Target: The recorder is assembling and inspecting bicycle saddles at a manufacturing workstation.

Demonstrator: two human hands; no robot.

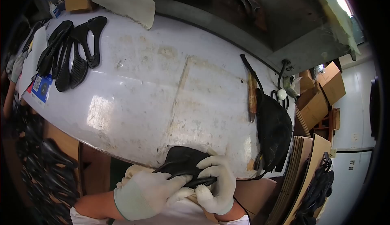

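Black piece (185, 160): at surface (134, 113)'s near edge
Grip: left hand (148, 192), right hand (219, 180) clamped on it
Drop risk: possible if either loosens

A person's left hand (146, 194) and right hand (222, 180), in pale gloves, grip a black piece (183, 160) at the near edge of a stained white worktop (138, 111). Black saddle-shaped parts (80, 33) cluster toward its far left corner; a brown stick (252, 99) and black bag (276, 129) lie along the right edge, cardboard boxes (313, 109) beyond.
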